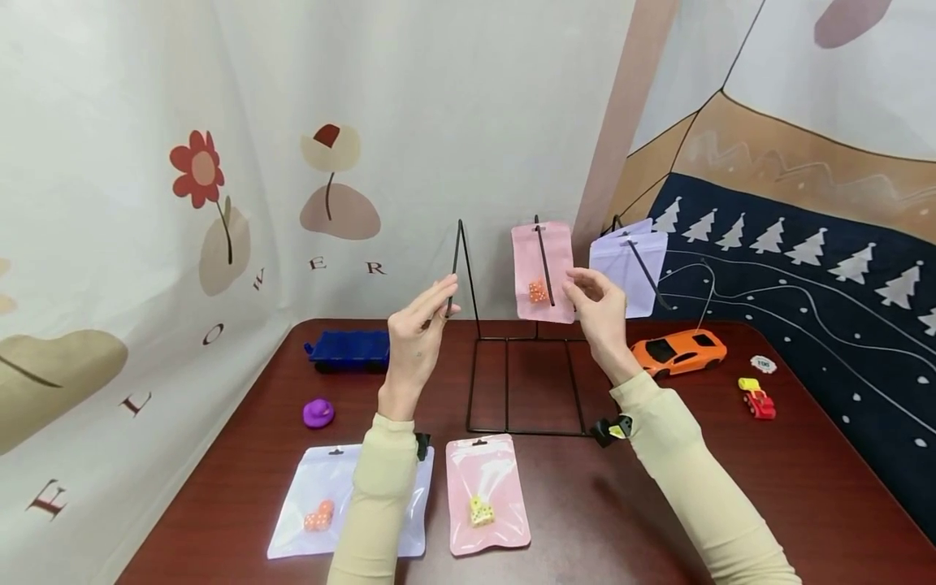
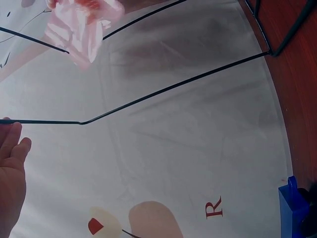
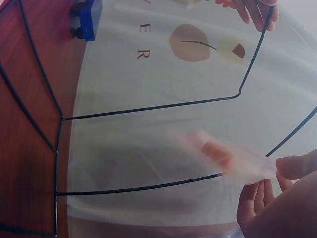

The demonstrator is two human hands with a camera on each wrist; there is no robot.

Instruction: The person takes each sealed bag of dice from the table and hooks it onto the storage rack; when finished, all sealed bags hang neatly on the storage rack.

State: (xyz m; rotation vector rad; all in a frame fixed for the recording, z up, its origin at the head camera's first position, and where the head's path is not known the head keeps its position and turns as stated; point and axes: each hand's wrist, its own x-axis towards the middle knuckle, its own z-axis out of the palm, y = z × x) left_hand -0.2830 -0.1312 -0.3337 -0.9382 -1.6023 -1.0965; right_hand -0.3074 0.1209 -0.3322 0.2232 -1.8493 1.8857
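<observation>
A black wire rack [image 1: 526, 432] with three upward arms stands at the back of the table. A pink zip bag [image 1: 522, 252] with orange dice hangs on its middle arm. My right hand [image 1: 601, 313] pinches that bag's right edge between thumb and fingers; the right wrist view shows the bag [image 3: 237, 161] blurred. At the left arm's front end, my left hand [image 1: 415, 349] holds the bare wire rod [image 2: 49, 122] between fingers and thumb. Lilac zip bags [image 1: 636, 280] hang on the right arm, partly behind the right hand.
In front lie a lilac bag [image 1: 292, 504] with orange dice, partly under the left forearm, and a pink bag [image 1: 504, 479] with yellow dice. A blue toy truck bed [image 1: 351, 349] and purple duck [image 1: 318, 413] are left; an orange car [image 1: 683, 351] and small red toy [image 1: 760, 404] right.
</observation>
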